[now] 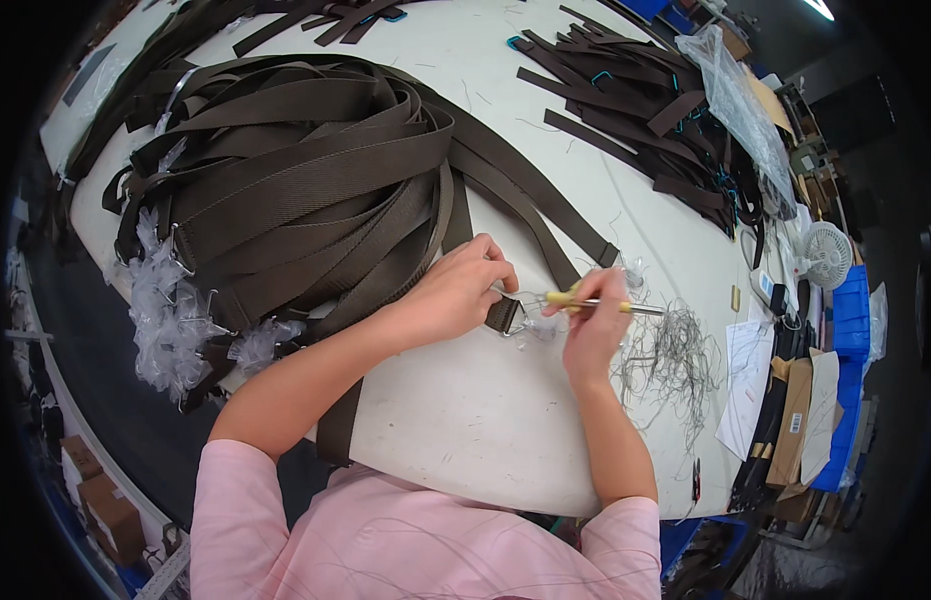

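My left hand (463, 288) is closed, its fingertips pinching the end of a dark brown webbing strap (501, 316) with a metal ring at its tip. Clear plastic wrap (538, 330) lies beside that ring. In my right hand (597, 335) is a slim tool (588, 302) with a pale yellow part and a metal shaft. Its tip points left toward the strap end; whether it touches is too small to tell. Left of my hands, a big heap of brown webbing straps (305, 190) is looped over itself, with metal rings and plastic-wrapped ends along its near left side.
A tangle of loose threads (675, 365) lies right of my right hand on the white table (455, 430). Small red-handled snips (696, 480) rest near the front edge. Farther right are a pile of shorter dark straps (635, 100), papers (745, 380), a white fan (825, 253) and blue bins (851, 320).
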`<state>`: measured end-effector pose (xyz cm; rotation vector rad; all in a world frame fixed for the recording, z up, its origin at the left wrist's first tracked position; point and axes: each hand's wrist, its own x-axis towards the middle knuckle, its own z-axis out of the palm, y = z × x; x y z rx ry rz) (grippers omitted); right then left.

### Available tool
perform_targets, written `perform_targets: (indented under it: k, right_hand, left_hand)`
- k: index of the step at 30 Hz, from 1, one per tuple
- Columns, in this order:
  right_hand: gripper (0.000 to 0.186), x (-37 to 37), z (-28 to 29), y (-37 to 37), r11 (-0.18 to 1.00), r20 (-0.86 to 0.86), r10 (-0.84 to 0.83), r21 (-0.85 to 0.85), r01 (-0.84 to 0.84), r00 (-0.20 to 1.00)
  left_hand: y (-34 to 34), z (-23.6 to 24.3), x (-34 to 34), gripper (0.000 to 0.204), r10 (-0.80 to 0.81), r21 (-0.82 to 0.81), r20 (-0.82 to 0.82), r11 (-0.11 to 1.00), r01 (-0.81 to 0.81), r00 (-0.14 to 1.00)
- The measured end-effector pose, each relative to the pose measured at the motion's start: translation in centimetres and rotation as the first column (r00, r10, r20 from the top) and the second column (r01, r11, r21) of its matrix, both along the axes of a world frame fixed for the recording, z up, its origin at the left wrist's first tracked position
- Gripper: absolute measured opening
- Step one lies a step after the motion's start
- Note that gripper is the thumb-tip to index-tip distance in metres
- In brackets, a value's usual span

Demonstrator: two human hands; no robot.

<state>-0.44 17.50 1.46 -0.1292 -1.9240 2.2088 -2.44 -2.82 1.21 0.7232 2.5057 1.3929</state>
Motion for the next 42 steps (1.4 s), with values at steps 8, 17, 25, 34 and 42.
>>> perform_targets:
  k: [8,17,25,34,42]
  right_hand:
    - [0.051,0.3,-1.6,-0.9,0.992,0.166,0.083,0.079,-0.097,0.983]
    - [0.050,0.2,-1.6,-1.1,0.983,0.155,0.077,0.155,-0.101,0.985]
    - [0.049,0.2,-1.5,-1.3,0.979,0.153,0.080,0.176,-0.106,0.985]
    - [0.049,0.1,-2.0,-1.0,0.977,0.132,0.098,0.178,-0.121,0.986]
    - [0.049,0.1,-2.0,-1.1,0.979,0.134,0.088,0.171,-0.111,0.987]
  left_hand:
    - [0.3,-1.5,-0.3,0.003,0.036,-0.036,-0.087,0.999,-0.040,0.996]
    - [0.7,-2.0,-0.1,0.009,0.036,-0.067,-0.181,0.997,-0.049,0.983]
    - [0.8,-1.8,0.1,0.009,0.044,-0.047,-0.166,0.998,-0.052,0.985]
    - [0.7,-1.8,0.1,0.009,0.047,-0.045,-0.166,0.997,-0.056,0.985]
    - [0.8,-1.9,0.1,0.008,0.045,-0.053,-0.167,0.997,-0.055,0.985]
